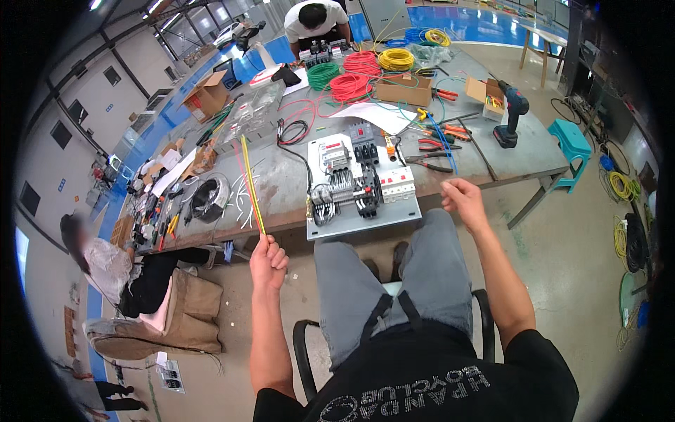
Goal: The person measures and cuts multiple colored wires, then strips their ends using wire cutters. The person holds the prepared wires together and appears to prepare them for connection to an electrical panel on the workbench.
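Note:
My left hand [268, 264] is closed around the lower ends of a few straight yellow and red wires [253, 190], which stick up in front of the table edge. My right hand [460, 202] is held in the air right of the panel, fingers curled into a pinch; whatever may be between them cannot be made out. Between the hands, a light grey mounting panel [362, 228] lies at the table's near edge, above my knees. It carries circuit breakers [399, 184], black contactors [367, 197], a terminal row [342, 184] and bundled wiring.
Pliers [439, 144], a cordless drill [511, 116] and an open small box [485, 95] lie on the metal table's right. Wire coils [351, 88] and a cardboard box [404, 91] are farther back. White wire pieces [246, 193] lie left. Other people [316, 21] work nearby.

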Available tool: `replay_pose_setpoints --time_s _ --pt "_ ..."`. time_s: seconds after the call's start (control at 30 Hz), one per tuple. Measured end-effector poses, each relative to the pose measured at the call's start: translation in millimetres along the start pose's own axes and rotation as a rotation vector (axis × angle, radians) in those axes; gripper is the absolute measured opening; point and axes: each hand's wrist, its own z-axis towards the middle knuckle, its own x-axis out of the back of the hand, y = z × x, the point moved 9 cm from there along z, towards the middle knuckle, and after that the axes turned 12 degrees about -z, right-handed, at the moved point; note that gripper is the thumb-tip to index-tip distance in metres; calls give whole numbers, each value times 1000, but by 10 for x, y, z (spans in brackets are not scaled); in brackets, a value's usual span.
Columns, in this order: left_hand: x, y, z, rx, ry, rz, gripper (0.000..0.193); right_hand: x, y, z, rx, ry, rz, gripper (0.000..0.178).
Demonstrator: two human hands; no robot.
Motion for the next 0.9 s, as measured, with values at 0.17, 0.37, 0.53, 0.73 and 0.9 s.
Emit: replay_pose_setpoints --time_s 0.17,0.37,0.53,0.73,0.9 --pt "-254 -253 -1013 -203 17 272 27 -1157 -990 -796 171 -443 -56 31" --pt "-462 -1122 -1515 -48 -224 474 27 -2139 -1482 -1422 199 -801 286 74" --pt "-374 -1487 -1574 178 -364 523 28 -1994 -1530 -1036 -72 -681 883 34" --pt "-341 -1553 -1231 151 -162 26 59 -1760 -1737 -954 16 -654 1052 58" --pt "-478 -1419 -883 171 -18 -359 69 -1759 -1865 -851 151 -676 993 58"
